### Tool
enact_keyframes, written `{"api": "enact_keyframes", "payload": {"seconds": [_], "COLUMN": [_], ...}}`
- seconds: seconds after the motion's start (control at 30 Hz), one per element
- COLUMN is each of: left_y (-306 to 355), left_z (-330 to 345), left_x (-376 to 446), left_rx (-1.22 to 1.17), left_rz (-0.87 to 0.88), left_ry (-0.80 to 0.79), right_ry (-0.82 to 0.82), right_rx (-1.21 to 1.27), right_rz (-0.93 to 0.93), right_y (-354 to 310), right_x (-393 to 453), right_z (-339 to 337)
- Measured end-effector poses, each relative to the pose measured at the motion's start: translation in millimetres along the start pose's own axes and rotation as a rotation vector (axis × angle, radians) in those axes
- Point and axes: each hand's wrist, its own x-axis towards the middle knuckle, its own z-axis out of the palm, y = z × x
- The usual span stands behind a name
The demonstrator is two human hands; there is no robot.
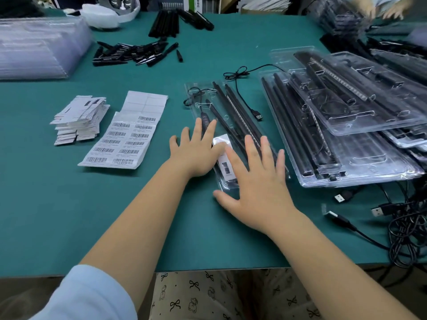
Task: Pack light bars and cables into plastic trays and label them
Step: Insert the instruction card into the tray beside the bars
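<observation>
A clear plastic tray (pixel 231 107) lies on the green table in front of me, holding black light bars (pixel 228 105) and a coiled cable with a controller (pixel 204 117). A small white leaflet (pixel 225 158) lies in its near end. My left hand (pixel 196 151) presses flat on the tray's left side with straight, spread fingers. My right hand (pixel 256 181) presses flat on its near right part, thumb on the table by the near corner. A sheet of barcode labels (pixel 124 142) lies to the left.
Filled trays (pixel 346 116) are stacked at the right, with loose USB cables (pixel 404 227) in front of them and one cable (pixel 245 88) beside my tray. A pile of white leaflets (pixel 78 118), empty trays (pixel 39 47) and loose black parts (pixel 138 54) lie farther left and back. Another person's hands (pixel 381 8) show at top right.
</observation>
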Motion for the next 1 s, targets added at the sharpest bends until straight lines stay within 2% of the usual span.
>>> {"api": "enact_keyframes", "payload": {"seconds": [0.17, 0.27, 0.37, 0.5, 0.6, 0.7, 1.0], "left_y": [3.3, 0.2, -7.2, -11.7, -7.8, -0.3, -1.8], "left_z": [11.0, 4.9, 1.5, 3.0, 1.2, 0.3, -4.8], "left_x": [-7.5, -5.2, -6.4, -11.3, -12.2, -16.7, -22.1], "left_rx": [-0.072, -0.135, -0.191, -0.095, -0.098, -0.107, -0.355], "left_rz": [-0.049, -0.066, -0.030, 0.016, -0.017, -0.136, -0.071], "left_ry": [0.249, 0.329, 0.287, 0.157, 0.122, 0.151, 0.259], "right_ry": [-0.051, -0.058, -0.078, -0.065, -0.053, -0.046, 0.001], "right_rx": [-0.072, -0.112, -0.087, -0.064, -0.023, -0.013, -0.009], "right_rz": [0.016, 0.020, 0.024, 0.008, 0.004, 0.005, -0.013], "right_y": [7.5, 8.3, 7.5, 9.6, 14.0, 16.8, 19.8], "right_x": [9.4, 10.6, 9.8, 9.9, 10.7, 9.8, 10.0], "right_z": [24.3, 24.5, 22.4, 23.2, 24.3, 24.2, 22.9]}}
